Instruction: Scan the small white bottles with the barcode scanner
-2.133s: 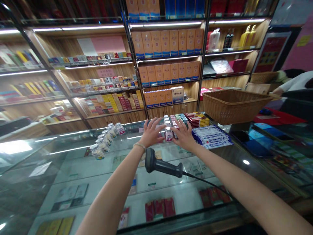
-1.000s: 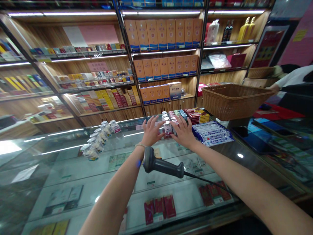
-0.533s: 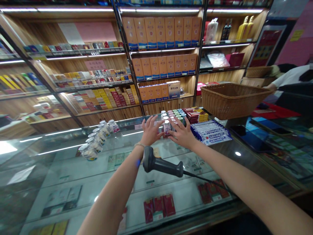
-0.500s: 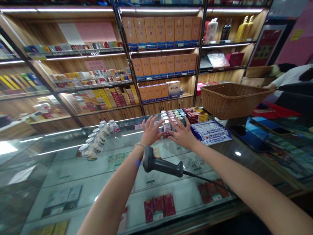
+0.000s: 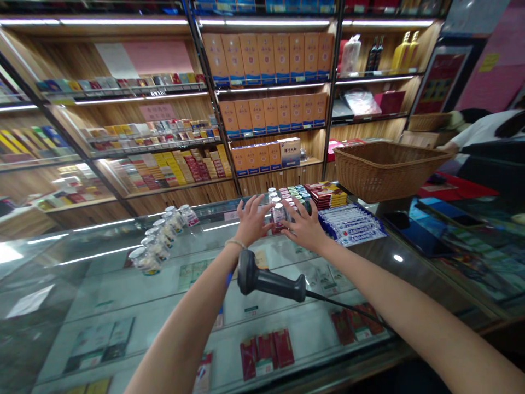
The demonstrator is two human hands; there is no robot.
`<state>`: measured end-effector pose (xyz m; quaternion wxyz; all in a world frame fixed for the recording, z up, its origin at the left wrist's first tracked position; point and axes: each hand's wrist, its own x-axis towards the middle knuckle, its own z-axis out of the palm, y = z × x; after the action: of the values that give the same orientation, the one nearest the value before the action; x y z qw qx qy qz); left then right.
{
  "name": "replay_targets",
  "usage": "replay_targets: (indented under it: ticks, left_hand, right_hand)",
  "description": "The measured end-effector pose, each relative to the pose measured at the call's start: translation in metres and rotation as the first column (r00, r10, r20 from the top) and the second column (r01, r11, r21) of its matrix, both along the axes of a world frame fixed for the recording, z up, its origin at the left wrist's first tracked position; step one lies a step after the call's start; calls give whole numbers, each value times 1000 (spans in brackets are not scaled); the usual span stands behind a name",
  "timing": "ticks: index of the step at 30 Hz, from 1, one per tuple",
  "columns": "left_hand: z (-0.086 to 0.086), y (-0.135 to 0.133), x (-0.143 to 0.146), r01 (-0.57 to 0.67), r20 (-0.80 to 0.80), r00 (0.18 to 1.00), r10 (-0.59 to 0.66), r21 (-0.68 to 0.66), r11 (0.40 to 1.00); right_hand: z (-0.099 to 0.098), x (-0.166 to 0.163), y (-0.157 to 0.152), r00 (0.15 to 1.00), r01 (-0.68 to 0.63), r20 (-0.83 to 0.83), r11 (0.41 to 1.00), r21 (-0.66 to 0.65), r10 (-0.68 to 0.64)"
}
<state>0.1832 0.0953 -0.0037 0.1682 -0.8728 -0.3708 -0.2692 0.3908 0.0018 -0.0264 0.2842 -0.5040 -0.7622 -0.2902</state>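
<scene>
Left: white-capped jars [image 5: 158,245] ran in a slanting row on the glass counter [image 5: 164,290]. Middle, near: a black scanner [image 5: 270,280] showed between the forearms, cord trailing right. Beyond it, a short file of bottles [image 5: 278,213] stood between the hands. Right: red-and-yellow packs [image 5: 328,194], blue-and-white packets [image 5: 353,224], then a wicker basket [image 5: 385,175]. Left hand [image 5: 251,221], palm down, fingers fanned, left of the front bottle; right hand [image 5: 304,225] likewise, to its right. Neither had closed around it; touching, could not tell.
</scene>
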Motion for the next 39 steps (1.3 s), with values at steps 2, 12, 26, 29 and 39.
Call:
replay_targets:
  ticks: [2, 12, 26, 29, 39]
  left_hand:
    - [0, 0, 0, -3, -2, 1000, 3, -12, 1000]
    - [7, -5, -21, -48, -60, 997, 47, -14, 999]
    - [9, -75, -140, -221, -16, 974, 224, 107, 969]
    - [9, -85, -150, -259, -4, 965, 261, 120, 958]
    - [6, -99, -157, -342, 30, 939, 342, 33, 939]
  right_hand:
    - [1, 0, -1, 1000, 4, -6, 1000, -19, -5]
    - [1, 0, -3, 999, 35, -10, 998, -56, -36]
    - [-10, -3, -1, 996, -6, 87, 999, -40, 9]
    - [-11, -3, -1, 996, 11, 84, 1000, -28, -9]
    - [-4, -7, -7, 996, 2, 86, 994, -108, 7]
